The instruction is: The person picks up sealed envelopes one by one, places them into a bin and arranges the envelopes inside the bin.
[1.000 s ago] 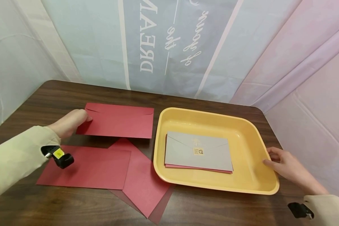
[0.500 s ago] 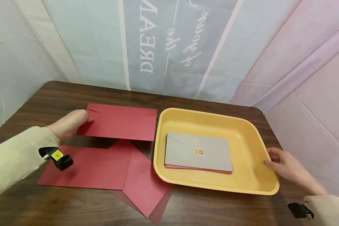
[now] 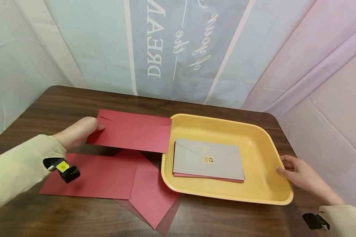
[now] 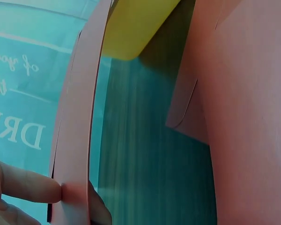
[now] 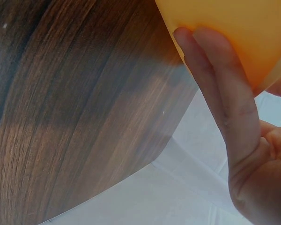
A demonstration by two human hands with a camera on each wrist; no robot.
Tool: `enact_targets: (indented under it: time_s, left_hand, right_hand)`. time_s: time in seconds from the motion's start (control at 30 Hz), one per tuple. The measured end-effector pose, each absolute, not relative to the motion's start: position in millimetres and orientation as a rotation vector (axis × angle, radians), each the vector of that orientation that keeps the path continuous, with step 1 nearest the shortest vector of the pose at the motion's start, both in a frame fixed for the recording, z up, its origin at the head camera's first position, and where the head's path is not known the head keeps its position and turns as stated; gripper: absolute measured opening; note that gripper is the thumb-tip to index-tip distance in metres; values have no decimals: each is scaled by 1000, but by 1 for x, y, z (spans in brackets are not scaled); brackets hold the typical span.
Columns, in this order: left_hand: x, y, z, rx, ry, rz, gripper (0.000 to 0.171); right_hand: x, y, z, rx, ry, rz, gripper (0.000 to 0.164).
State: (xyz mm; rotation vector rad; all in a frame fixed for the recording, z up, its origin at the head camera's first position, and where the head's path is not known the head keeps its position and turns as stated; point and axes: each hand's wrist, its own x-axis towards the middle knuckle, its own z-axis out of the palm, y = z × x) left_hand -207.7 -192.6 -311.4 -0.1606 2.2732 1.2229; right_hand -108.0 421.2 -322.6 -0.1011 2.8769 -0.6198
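My left hand (image 3: 82, 131) pinches the left end of a red envelope (image 3: 133, 131), thumb on its upper face. The envelope is raised over the table, and its right end overlaps the left rim of the yellow tray (image 3: 225, 196). In the left wrist view a finger presses one face of this envelope (image 4: 79, 112). My right hand (image 3: 299, 174) holds the tray's right rim, thumb inside and fingers outside. The right wrist view shows fingers (image 5: 225, 79) along the tray's outer wall (image 5: 253, 28). Inside the tray lies a grey envelope (image 3: 207, 169) with a gold sticker, on top of red ones.
Several red envelopes (image 3: 103, 177) lie overlapping on the dark wood table (image 3: 86, 214), left of the tray and partly beneath its corner. A printed curtain (image 3: 172, 49) hangs along the table's back edge, with pale cloth (image 3: 329, 85) at the right.
The left hand has moved right with the red envelope, whose right end now reaches over the tray's left rim. The right hand and the tray have hardly moved.
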Motion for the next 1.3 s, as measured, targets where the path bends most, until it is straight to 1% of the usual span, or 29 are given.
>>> enact_targets:
  time_s: [0.1, 0.3, 0.5, 0.7, 0.93, 1.3]
  left_hand:
    - [-204, -188, -311, -155, 2257, 1242, 31]
    - [-197, -177, -309, -150, 2281, 1239, 25]
    - [-194, -165, -307, -116, 2239, 1282, 32]
    - [-189, -151, -304, -90, 2253, 1290, 32]
    - [-182, -132, -301, -88, 2239, 1322, 44]
    - [-179, -106, -295, -46, 2206, 1398, 45]
  right_hand:
    - [-108, 421, -323, -100, 2875, -619, 35]
    - [-108, 421, -323, -112, 2889, -609, 34]
    - [-108, 422, -323, -108, 2888, -603, 35]
    - [-108, 422, -324, -116, 2887, -618, 33]
    - [-109, 422, -323, -112, 2887, -622, 34]
    - [-108, 422, -324, -120, 2883, -649, 33]
